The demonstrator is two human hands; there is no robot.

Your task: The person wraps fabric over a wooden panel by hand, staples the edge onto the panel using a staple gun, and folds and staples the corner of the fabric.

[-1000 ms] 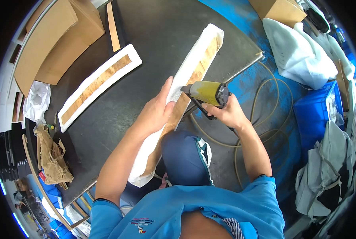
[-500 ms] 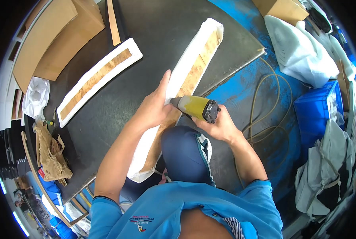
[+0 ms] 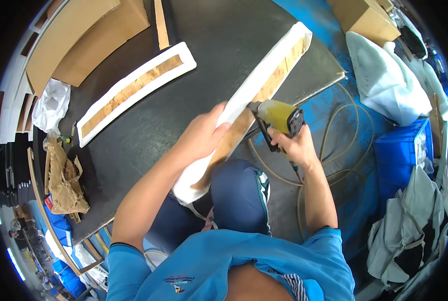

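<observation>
A long wooden board (image 3: pixel 275 83), its edges wrapped in white fabric, slants from my lap up over the dark table. My left hand (image 3: pixel 206 131) is closed around the board's left edge near its middle, thumb on the upper face. In my right hand (image 3: pixel 300 146) is a yellow pneumatic staple gun (image 3: pixel 278 114), fingers wrapped round its black handle. The gun's nose is at the board's right side, above my left hand; whether it touches is unclear. A second fabric-edged board (image 3: pixel 133 95), slightly curved in view, lies on the table to the left.
The dark tabletop (image 3: pixel 229 45) has its edge at right. An air hose (image 3: pixel 329 125) loops over the blue-stained floor. Cardboard (image 3: pixel 78 40) stands at upper left above crumpled brown paper (image 3: pixel 66 183). A blue bin (image 3: pixel 402 150) and white fabric bundles (image 3: pixel 384 80) are at right.
The staple gun has moved up and right, away from my left hand. The board has shifted up and right in view, and my left thumb now lies across its face.
</observation>
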